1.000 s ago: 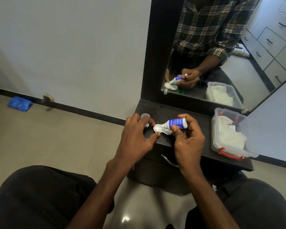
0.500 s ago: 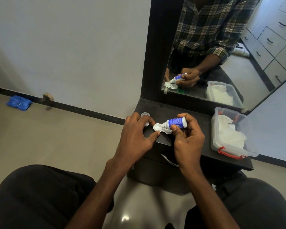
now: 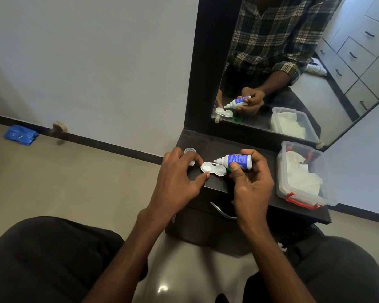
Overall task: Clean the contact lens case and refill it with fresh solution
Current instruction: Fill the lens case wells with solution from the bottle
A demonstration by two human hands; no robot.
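Two round wells of the white case (image 3: 213, 168) lie open on the dark shelf (image 3: 258, 193), near its front left part, under the mirror (image 3: 293, 73). Both wells are uncovered; whether liquid is inside them I cannot tell.

Above the right well hangs the nozzle of the bottle (image 3: 235, 161), which is white with a blue label. It lies almost flat, nozzle to the left and a little down. The right hand (image 3: 251, 182) pinches it: the thumb presses on the near side of the label and the fingers curl over the far side and the bottom end. The forearm comes up from the lower right.

The left hand (image 3: 176, 178) rests just left of the case, back of the hand upward. Its thumb tip touches the front left edge of the case, and the index finger bends around the far side, so the case sits between them. The other fingers are partly hidden behind the hand.

One clear cap (image 3: 190, 150) stands on the shelf behind the left fingers; another small white piece shows beside the index finger, mostly covered. Something green peeps out behind the right thumb, too hidden to name.

On the right of the shelf stands a clear box (image 3: 328, 193) with red clips and white cloth inside.
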